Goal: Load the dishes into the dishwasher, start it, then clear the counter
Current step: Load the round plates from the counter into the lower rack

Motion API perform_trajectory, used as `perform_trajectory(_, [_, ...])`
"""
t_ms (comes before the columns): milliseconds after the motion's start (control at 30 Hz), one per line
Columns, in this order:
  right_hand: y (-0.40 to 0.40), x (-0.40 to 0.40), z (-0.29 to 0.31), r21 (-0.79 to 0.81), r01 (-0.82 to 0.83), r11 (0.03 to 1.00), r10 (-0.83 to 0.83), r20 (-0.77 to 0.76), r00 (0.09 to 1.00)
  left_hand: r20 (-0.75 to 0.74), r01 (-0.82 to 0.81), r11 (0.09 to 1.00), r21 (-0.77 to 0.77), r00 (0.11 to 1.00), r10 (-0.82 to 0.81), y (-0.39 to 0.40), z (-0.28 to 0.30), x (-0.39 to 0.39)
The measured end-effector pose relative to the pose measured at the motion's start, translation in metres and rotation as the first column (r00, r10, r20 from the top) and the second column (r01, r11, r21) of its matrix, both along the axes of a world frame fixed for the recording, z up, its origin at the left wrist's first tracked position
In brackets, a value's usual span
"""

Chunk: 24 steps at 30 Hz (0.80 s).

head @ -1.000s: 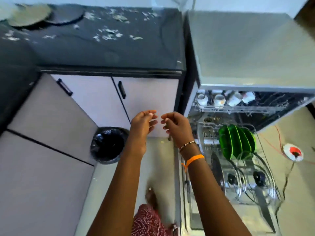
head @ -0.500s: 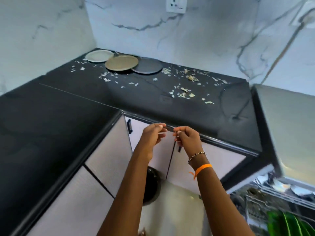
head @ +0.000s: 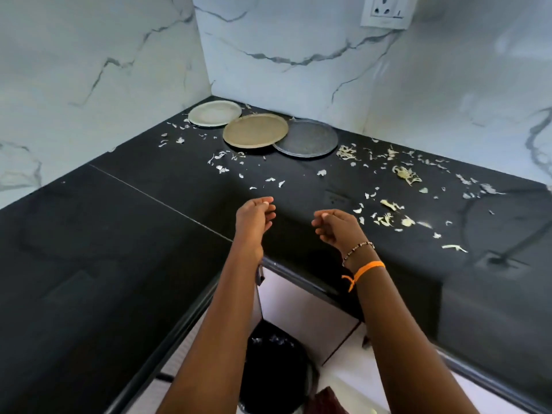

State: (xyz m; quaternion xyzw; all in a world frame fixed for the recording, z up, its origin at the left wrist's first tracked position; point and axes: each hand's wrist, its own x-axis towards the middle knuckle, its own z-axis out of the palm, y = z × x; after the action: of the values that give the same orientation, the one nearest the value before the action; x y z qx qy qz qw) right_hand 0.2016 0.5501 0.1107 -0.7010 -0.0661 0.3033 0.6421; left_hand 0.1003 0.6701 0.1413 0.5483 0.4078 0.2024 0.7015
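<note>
My left hand (head: 254,218) and my right hand (head: 336,227) hover side by side over the front part of the black counter (head: 119,240), fingers loosely curled, holding nothing I can see. Three round plates lie in the far corner: a pale one (head: 214,114), a tan one (head: 255,130) overlapping it, and a grey one (head: 307,138). Pale food scraps (head: 388,218) are scattered over the counter, thickest to the right of my right hand. The dishwasher is out of view.
A black-lined bin (head: 274,372) stands on the floor below the counter edge, between my forearms. White cabinet doors (head: 301,309) sit under the counter. Marble walls close the corner, with a wall socket (head: 385,10) at the top right.
The view has swung up from the open dishwasher and floor to the counter. Both hands have risen over the counter and moved apart.
</note>
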Motion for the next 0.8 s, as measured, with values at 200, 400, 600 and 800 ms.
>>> perform_trajectory(200, [0.055,0.090,0.001,0.015,-0.021,1.000,0.023,-0.136,0.990,-0.025,-0.024,1.000,-0.007,0.999,0.024,0.033,0.001,0.080])
perform_trajectory(400, [0.098,0.160,-0.022,0.270,0.166,0.949,-0.067,-0.342,0.937,-0.078,0.002,1.000,-0.027,0.997,-0.004,0.059,-0.014,0.123])
perform_trajectory(600, [0.138,0.204,-0.034,0.321,0.253,0.912,-0.084,-0.460,0.884,-0.108,-0.043,0.995,-0.092,0.994,0.033,0.083,-0.025,0.152])
perform_trajectory(800, [0.164,0.241,-0.021,0.155,0.354,0.922,-0.227,-0.524,0.821,-0.084,-0.035,0.989,-0.142,0.996,0.023,0.096,-0.035,0.164])
